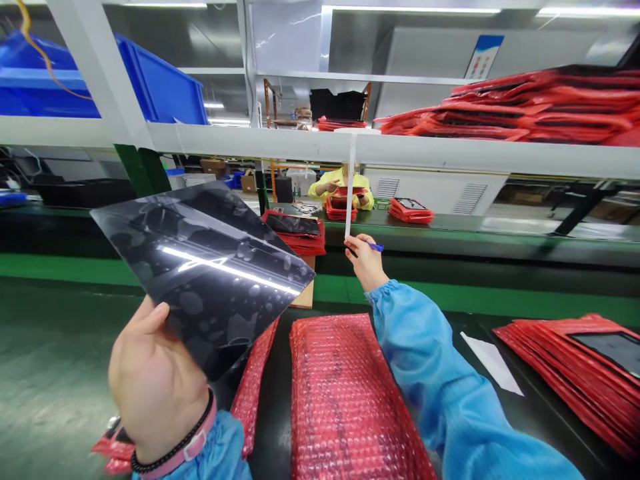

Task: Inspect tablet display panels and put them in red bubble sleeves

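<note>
My left hand [153, 380] grips a glossy black panel [210, 267] by its lower corner and holds it up tilted; ceiling lights reflect in it. My right hand [365, 260], in a blue sleeve, is stretched forward and pinches the lower end of a long white strip [349, 180] that stands upright, with a small blue tab [375, 247] at the fingers. Below my arms a red bubble-wrap pouch [340, 393] lies flat on the dark table [275, 400].
Stacks of red pouches lie at the right [580, 367], on the upper shelf [525, 110] and on the conveyor [300, 233]. A blue bin [160, 87] sits on the left shelf. A person in yellow [340, 190] works across the green line. A white paper slip [493, 363] lies on the table.
</note>
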`<action>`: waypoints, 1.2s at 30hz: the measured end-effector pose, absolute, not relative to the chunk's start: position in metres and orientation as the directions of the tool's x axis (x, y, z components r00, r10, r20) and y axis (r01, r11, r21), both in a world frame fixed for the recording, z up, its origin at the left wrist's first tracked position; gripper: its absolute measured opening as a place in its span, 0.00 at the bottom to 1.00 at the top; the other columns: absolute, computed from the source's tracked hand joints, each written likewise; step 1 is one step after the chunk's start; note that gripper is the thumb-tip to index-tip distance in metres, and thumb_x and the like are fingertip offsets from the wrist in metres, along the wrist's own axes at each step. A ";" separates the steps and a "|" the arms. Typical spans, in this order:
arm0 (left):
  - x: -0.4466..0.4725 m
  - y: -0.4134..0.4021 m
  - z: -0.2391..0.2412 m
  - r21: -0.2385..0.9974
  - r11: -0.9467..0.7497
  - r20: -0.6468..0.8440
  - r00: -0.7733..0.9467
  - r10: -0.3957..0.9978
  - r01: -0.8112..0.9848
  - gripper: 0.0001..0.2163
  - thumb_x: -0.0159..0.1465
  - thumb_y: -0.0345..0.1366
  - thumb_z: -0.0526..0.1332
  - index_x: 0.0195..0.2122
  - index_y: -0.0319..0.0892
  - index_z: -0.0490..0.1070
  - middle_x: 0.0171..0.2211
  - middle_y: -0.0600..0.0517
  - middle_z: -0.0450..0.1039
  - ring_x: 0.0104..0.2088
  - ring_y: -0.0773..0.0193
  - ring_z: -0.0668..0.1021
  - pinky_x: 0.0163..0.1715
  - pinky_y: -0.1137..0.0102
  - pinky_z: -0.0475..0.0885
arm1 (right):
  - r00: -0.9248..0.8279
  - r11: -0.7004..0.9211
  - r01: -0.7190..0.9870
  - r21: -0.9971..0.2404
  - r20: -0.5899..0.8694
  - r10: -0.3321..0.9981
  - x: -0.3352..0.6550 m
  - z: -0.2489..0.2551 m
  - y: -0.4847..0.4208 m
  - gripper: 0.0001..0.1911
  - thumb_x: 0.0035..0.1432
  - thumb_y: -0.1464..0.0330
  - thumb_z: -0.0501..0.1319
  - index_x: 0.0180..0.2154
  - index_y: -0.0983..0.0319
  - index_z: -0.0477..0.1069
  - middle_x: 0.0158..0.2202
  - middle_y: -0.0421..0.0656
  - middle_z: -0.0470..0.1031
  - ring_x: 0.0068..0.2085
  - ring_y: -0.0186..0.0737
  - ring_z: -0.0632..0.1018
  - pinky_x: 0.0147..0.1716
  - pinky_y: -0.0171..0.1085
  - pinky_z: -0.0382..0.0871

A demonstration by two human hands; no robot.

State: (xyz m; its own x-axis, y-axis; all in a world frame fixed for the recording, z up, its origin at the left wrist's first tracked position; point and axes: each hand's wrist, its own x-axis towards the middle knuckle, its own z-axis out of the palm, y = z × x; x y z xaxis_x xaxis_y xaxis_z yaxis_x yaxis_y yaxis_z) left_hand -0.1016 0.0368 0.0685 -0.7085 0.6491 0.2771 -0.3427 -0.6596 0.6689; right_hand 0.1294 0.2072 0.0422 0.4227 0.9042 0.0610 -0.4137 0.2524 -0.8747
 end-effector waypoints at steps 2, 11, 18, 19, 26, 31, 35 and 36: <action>-0.099 0.039 0.069 0.623 -0.676 0.258 -0.713 0.652 -0.394 0.11 0.54 0.27 0.58 0.34 0.36 0.79 0.30 0.54 0.80 0.36 0.64 0.80 0.43 0.72 0.72 | 0.419 0.220 -0.445 -0.868 0.016 0.908 0.129 0.044 0.208 0.16 0.63 0.64 0.60 0.51 0.63 0.68 0.50 0.47 0.72 0.45 0.43 0.77 0.42 0.46 0.75; -0.096 0.042 0.064 0.606 -0.675 0.284 -0.678 0.678 -0.421 0.09 0.54 0.26 0.58 0.30 0.39 0.79 0.32 0.55 0.80 0.38 0.64 0.79 0.42 0.74 0.73 | 0.419 0.108 -0.554 -0.825 -0.165 0.893 0.132 0.061 0.233 0.17 0.64 0.64 0.60 0.52 0.62 0.67 0.52 0.47 0.71 0.47 0.44 0.76 0.44 0.48 0.74; -0.086 0.039 0.068 0.595 -0.668 0.289 -0.657 0.697 -0.447 0.09 0.56 0.25 0.59 0.33 0.39 0.79 0.30 0.57 0.80 0.38 0.66 0.79 0.43 0.76 0.71 | 0.419 0.127 -0.562 -0.817 -0.149 0.896 0.133 0.062 0.224 0.17 0.64 0.63 0.60 0.53 0.62 0.67 0.52 0.48 0.71 0.47 0.45 0.76 0.44 0.48 0.74; -0.086 0.040 0.067 0.604 -0.661 0.296 -0.646 0.704 -0.445 0.10 0.56 0.26 0.59 0.35 0.38 0.79 0.31 0.56 0.80 0.37 0.66 0.79 0.42 0.76 0.71 | 0.421 0.152 -0.555 -0.818 -0.119 0.899 0.133 0.061 0.216 0.17 0.64 0.63 0.59 0.52 0.62 0.67 0.51 0.47 0.71 0.46 0.44 0.76 0.43 0.48 0.74; -0.064 0.038 0.048 0.624 -0.592 0.331 -0.515 0.791 -0.510 0.12 0.59 0.27 0.59 0.42 0.43 0.78 0.33 0.55 0.81 0.34 0.68 0.80 0.41 0.77 0.73 | 0.316 0.436 -0.449 -0.780 0.318 0.894 0.116 0.090 0.103 0.12 0.49 0.78 0.69 0.30 0.58 0.70 0.27 0.34 0.76 0.33 0.30 0.77 0.35 0.28 0.70; -0.040 0.015 0.039 0.609 -0.425 0.385 -0.220 0.897 -0.670 0.17 0.64 0.31 0.59 0.54 0.46 0.72 0.47 0.49 0.79 0.47 0.58 0.79 0.50 0.67 0.73 | -0.138 0.535 -0.148 -0.832 0.553 0.821 0.083 0.110 0.025 0.10 0.49 0.73 0.70 0.28 0.57 0.70 0.28 0.37 0.80 0.30 0.35 0.79 0.30 0.32 0.72; -0.036 -0.003 0.033 0.589 -0.418 0.499 -0.097 0.861 -0.692 0.19 0.65 0.30 0.58 0.57 0.51 0.69 0.53 0.51 0.74 0.55 0.56 0.74 0.57 0.64 0.68 | -0.186 0.546 -0.036 -0.837 0.543 0.819 0.068 0.106 0.004 0.10 0.49 0.72 0.69 0.26 0.57 0.69 0.26 0.38 0.79 0.27 0.38 0.80 0.27 0.33 0.73; -0.036 -0.006 0.032 0.584 -0.427 0.527 -0.078 0.846 -0.691 0.19 0.66 0.30 0.58 0.58 0.52 0.68 0.55 0.51 0.73 0.57 0.55 0.72 0.59 0.63 0.66 | -0.187 0.543 -0.022 -0.839 0.537 0.823 0.067 0.105 0.002 0.10 0.49 0.72 0.69 0.26 0.57 0.69 0.25 0.38 0.79 0.28 0.39 0.81 0.27 0.33 0.74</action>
